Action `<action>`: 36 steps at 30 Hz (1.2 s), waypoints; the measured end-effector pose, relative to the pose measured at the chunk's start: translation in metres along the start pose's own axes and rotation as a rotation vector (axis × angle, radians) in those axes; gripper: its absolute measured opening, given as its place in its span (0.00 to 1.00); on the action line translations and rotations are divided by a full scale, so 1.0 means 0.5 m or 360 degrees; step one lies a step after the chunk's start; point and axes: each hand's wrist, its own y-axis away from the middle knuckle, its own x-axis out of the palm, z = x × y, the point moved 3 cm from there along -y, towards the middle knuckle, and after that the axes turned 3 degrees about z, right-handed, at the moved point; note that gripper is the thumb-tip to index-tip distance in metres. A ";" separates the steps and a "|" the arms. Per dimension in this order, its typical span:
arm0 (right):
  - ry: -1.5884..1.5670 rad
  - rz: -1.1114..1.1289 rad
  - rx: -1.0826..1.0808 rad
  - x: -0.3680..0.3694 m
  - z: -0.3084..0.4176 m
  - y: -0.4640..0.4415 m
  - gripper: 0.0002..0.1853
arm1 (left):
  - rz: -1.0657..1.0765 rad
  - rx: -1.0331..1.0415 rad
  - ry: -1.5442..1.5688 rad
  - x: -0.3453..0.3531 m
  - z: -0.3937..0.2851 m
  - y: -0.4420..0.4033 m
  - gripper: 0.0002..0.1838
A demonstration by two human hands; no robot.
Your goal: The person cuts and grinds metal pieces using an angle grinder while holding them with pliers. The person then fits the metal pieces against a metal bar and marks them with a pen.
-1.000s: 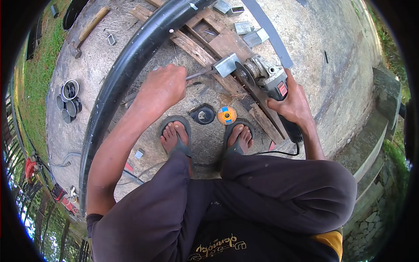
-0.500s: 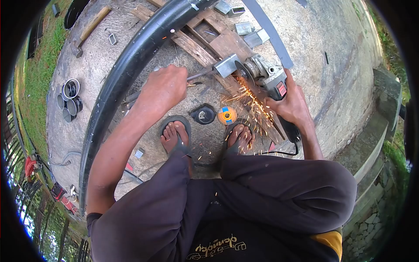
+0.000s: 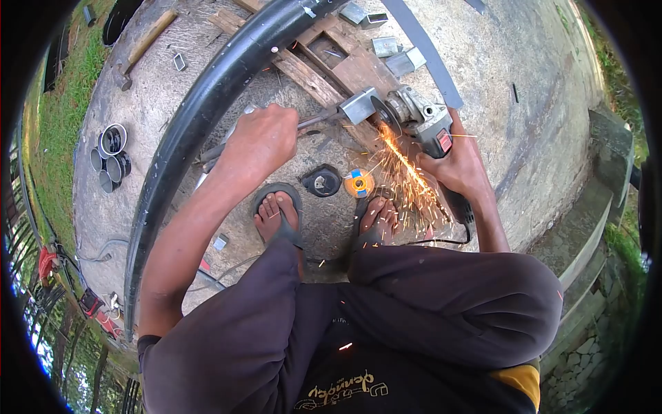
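Observation:
My left hand [image 3: 265,138] is closed around the handles of pliers [image 3: 318,120], whose jaws reach right to a short piece of silver square metal tube [image 3: 359,105]. My right hand [image 3: 460,155] grips an angle grinder [image 3: 431,127] around its body. The grinder's dark disc [image 3: 385,114] is against or very near the tube's right end. Bright orange sparks [image 3: 407,176] spray down from there toward my right foot. The tube lies over worn wooden boards [image 3: 365,69]; its contact with the wood is hard to make out.
A thick black curved pipe [image 3: 200,96] arches past my left arm. Between my sandalled feet sit an orange disc [image 3: 358,183] and a black round part [image 3: 321,181]. Cut tube pieces [image 3: 405,62] lie beyond the grinder. A hammer [image 3: 141,52] and short pipe sections [image 3: 112,140] are at left.
The spark spray has grown denser and brighter, falling more steeply. My left hand has shifted very slightly; the grinder and the tube stay almost in place.

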 end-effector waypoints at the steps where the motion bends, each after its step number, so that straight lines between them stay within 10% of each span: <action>1: -0.0006 -0.0004 -0.0008 -0.001 0.000 0.000 0.51 | -0.0007 0.0001 -0.0004 0.000 0.000 0.000 0.11; 36: -0.0017 -0.0057 -0.0022 0.014 -0.005 0.001 0.49 | -0.0078 0.0015 -0.0006 0.005 -0.011 0.009 0.11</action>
